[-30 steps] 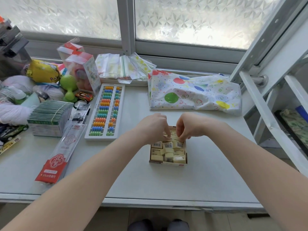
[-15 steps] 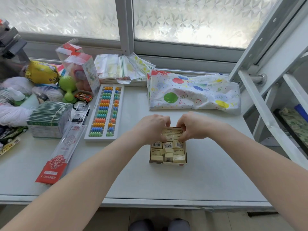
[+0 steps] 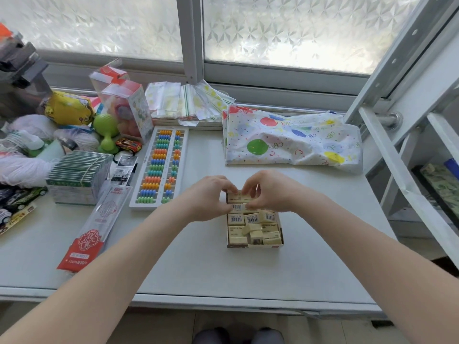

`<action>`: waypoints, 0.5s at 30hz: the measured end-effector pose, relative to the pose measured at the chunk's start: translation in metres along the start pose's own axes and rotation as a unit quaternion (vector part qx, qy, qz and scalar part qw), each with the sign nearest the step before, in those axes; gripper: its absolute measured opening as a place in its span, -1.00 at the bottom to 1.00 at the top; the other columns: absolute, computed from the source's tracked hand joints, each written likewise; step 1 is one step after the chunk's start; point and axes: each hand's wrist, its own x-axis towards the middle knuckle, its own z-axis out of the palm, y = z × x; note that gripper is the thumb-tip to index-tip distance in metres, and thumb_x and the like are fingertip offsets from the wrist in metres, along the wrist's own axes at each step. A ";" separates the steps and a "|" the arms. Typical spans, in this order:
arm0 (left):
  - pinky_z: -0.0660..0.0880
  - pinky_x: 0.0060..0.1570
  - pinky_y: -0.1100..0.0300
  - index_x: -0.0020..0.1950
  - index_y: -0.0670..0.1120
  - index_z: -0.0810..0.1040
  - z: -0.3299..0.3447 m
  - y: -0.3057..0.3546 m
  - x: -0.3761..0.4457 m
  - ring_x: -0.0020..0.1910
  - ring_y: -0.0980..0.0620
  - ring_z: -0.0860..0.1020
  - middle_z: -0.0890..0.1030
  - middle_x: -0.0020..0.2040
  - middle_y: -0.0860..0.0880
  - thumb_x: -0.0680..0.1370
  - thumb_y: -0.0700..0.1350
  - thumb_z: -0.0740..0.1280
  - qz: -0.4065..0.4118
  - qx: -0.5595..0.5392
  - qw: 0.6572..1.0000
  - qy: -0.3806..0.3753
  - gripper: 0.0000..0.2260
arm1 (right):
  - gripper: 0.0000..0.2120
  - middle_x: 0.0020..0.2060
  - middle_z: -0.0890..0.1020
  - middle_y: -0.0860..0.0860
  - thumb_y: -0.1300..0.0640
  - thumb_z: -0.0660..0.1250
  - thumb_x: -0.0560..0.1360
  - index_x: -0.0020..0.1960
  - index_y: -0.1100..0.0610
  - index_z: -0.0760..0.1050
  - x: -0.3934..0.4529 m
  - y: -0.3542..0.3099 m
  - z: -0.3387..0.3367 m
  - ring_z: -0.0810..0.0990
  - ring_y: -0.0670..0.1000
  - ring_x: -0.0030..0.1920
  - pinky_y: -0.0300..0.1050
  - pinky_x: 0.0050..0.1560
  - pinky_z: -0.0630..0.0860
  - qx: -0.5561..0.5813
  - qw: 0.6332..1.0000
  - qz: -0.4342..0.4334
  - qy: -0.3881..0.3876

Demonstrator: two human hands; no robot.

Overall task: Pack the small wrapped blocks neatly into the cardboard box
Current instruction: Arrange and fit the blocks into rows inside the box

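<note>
A small open cardboard box sits on the white table, filled with several pale yellow wrapped blocks, some showing barcodes. Blocks in the near rows lie tilted and uneven. My left hand and my right hand meet over the box's far end. Their fingertips pinch a barcoded block in the second row from the far end. The far-right part of the box is hidden under my right hand.
A colourful abacus lies left of the box. A balloon-print bag lies behind it. A red-and-clear packet, a green-edged card stack, toys and yarn crowd the left. A white ladder frame stands right.
Both hands have shifted slightly toward me from the far row onto the barcoded block in the second row. The box has stayed in place.
</note>
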 end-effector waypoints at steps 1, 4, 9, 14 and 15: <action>0.48 0.21 0.11 0.24 -0.06 0.55 0.001 -0.001 -0.002 0.14 0.06 0.49 0.55 0.19 0.02 0.46 -0.10 0.38 0.003 -0.009 1.000 0.000 -0.66 | -0.77 -0.27 0.54 -0.09 0.11 0.46 0.38 0.03 0.07 0.63 0.002 -0.005 0.007 0.53 -0.03 -0.22 -0.21 -0.18 0.43 0.002 1.000 -0.008 0.003; 0.51 0.17 0.19 0.21 -0.06 0.58 0.004 -0.001 -0.006 0.13 0.09 0.50 0.55 0.19 0.03 0.46 -0.13 0.39 0.006 -0.039 0.999 0.003 -0.69 | -0.83 -0.26 0.56 -0.02 0.10 0.44 0.40 -0.02 0.06 0.66 0.007 -0.012 0.018 0.53 0.01 -0.23 -0.19 -0.19 0.43 -0.019 1.000 -0.015 0.003; 0.51 0.15 0.12 0.13 -0.04 0.60 0.006 0.003 -0.005 0.07 0.06 0.52 0.56 0.14 0.04 0.44 -0.08 0.40 0.002 -0.018 1.000 0.007 -0.74 | -0.91 -0.34 0.55 0.03 0.14 0.44 0.39 -0.13 0.12 0.65 0.013 -0.022 0.014 0.52 0.07 -0.31 -0.15 -0.28 0.44 -0.078 0.996 -0.008 -0.029; 0.50 0.04 0.07 0.06 -0.06 0.57 0.007 0.008 -0.005 0.00 -0.01 0.52 0.56 0.03 -0.01 0.41 0.01 0.42 -0.011 0.022 1.000 0.012 -0.73 | -0.66 -0.46 0.40 -0.02 0.13 0.48 0.30 -0.44 0.09 0.32 0.012 -0.033 0.010 0.38 -0.03 -0.48 -0.19 -0.51 0.30 -0.135 0.990 -0.024 -0.038; 0.50 0.05 0.08 0.07 -0.06 0.57 0.007 0.008 -0.006 0.01 0.00 0.52 0.56 0.04 0.00 0.41 0.01 0.42 -0.013 0.018 1.000 0.012 -0.71 | -0.66 -0.47 0.39 -0.02 0.12 0.49 0.27 -0.44 0.08 0.31 0.012 -0.031 0.010 0.38 -0.03 -0.48 -0.19 -0.51 0.29 -0.138 0.989 -0.034 -0.035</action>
